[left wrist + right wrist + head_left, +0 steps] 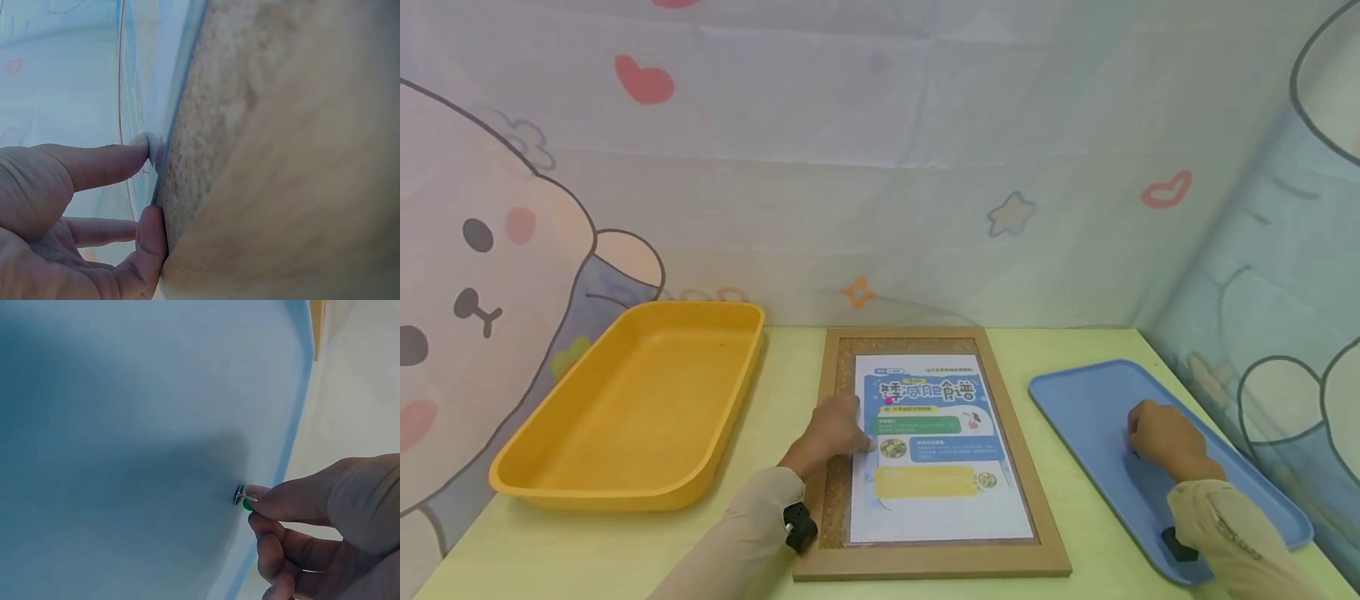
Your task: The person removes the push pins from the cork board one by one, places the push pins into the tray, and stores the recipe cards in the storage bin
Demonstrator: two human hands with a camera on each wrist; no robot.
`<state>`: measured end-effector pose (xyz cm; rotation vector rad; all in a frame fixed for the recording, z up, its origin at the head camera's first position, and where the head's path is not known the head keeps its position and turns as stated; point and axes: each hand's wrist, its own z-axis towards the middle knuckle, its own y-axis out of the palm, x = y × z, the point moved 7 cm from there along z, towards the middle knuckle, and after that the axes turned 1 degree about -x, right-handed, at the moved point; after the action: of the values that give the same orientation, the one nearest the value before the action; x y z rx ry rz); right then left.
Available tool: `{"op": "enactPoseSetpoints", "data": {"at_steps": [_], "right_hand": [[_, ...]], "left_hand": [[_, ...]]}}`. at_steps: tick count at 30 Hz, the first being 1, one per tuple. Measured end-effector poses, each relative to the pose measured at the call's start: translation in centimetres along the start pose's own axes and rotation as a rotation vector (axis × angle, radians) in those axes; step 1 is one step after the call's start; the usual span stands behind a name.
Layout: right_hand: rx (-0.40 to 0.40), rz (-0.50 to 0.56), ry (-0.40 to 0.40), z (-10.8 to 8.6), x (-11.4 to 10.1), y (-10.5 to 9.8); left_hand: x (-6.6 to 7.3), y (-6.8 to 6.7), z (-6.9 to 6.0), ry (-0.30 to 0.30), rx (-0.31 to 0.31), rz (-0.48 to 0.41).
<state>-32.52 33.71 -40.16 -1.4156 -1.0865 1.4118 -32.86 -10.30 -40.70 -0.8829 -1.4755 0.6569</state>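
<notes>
One green-headed tack [248, 505], light-looking, best held by that head, seems pinched in the right hand [1165, 437] over the blue plastic tray [1090, 408], the left hand [829, 432], fingers parted, touching printed white paper [940, 518].

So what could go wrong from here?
The right hand might get pricked: a bare metal point shows beside its fingers. The small green tack could drop onto the blue tray. If the left hand lifts, the paper sheet it touches might shift on the cork board.
</notes>
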Motion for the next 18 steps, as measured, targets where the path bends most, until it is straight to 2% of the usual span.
{"op": "enactPoseSetpoints", "data": {"at_steps": [6, 14, 18], "right_hand": [[0.011, -0.02, -0.002, 0.0, -0.1, 0.1], [0.092, -0.057, -0.108, -0.2, -1.0, 0.1], [0.107, -0.067, -0.124, -0.5, -1.4, 0.2]], "left_hand": [[0.0, 0.0, 0.1, 0.0, -0.001, -0.001], [-0.1, -0.1, 0.0, 0.002, 0.001, 0.003], [0.0, -0.1, 0.0, 0.01, 0.005, -0.004]]}}
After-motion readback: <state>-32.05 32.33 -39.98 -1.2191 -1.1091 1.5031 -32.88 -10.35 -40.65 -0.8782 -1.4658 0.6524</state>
